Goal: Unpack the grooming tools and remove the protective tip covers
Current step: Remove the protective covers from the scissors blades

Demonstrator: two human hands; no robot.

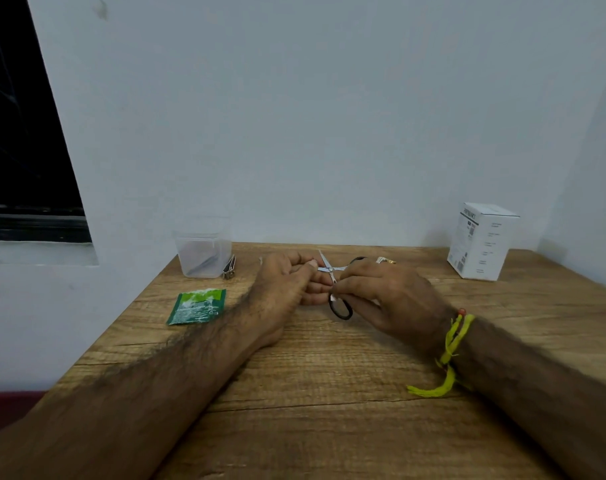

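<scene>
Small steel scissors [330, 270] with black loop handles are held above the wooden table [329, 375], blades spread apart. My right hand [384, 299] grips the handle end, and one black loop hangs below its fingers. My left hand [287, 282] pinches one blade between thumb and fingers; the other blade points up and away. A green packet [197, 306] lies flat to the left. I cannot make out any tip cover.
A clear plastic tub [203, 254] with a dark tool inside stands at the back left, with a metal nail clipper [229, 268] beside it. A white printed box [481, 241] stands at the back right. The wall rises just behind the table.
</scene>
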